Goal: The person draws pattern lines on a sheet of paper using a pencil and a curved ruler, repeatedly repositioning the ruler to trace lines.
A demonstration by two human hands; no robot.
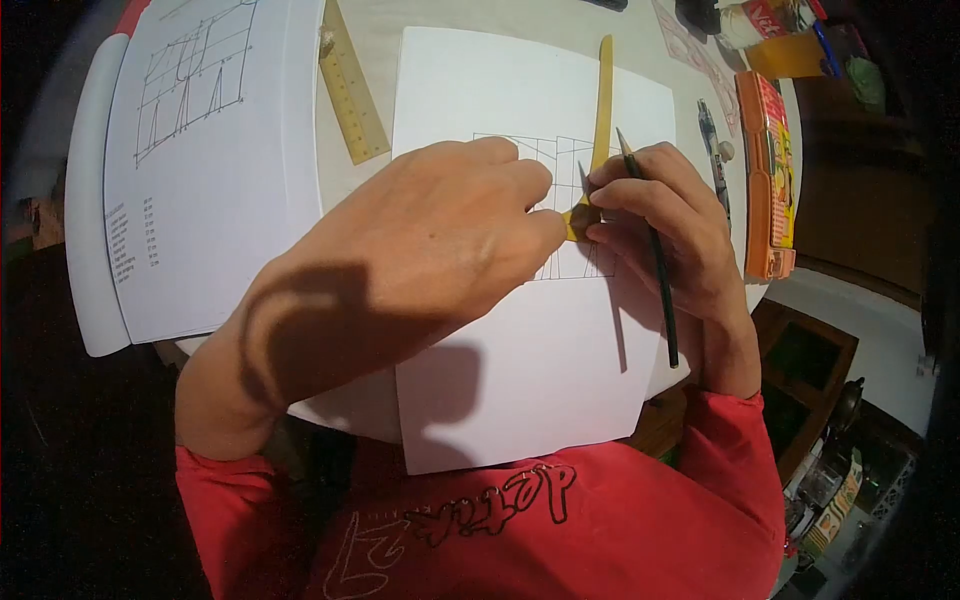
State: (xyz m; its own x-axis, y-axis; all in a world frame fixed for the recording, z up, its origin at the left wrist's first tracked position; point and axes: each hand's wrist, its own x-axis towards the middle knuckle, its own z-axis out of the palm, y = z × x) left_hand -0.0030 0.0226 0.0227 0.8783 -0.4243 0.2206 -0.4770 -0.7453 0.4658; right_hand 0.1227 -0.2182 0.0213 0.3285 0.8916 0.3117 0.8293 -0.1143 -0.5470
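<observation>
A sheet of white paper (520,370) with a ruled pattern drawing (545,150) lies in front of me. Across it stands a yellow curved ruler (604,100), its lower end between my two hands. My left hand (430,225) is closed, thumb and fingers pinching that lower end. My right hand (670,215) holds a dark green pencil (662,280) between its fingers, point upward and away from the paper. The right thumb and fingertips also touch the ruler's edge. My left hand covers part of the drawing.
An open book or stack of printed pages (215,240) with a diagram lies at left. Beside it is a yellowish straight ruler (352,95). A pen (714,150) and an orange pencil case (765,175) are at the right table edge. Packets (770,30) stand at the back right.
</observation>
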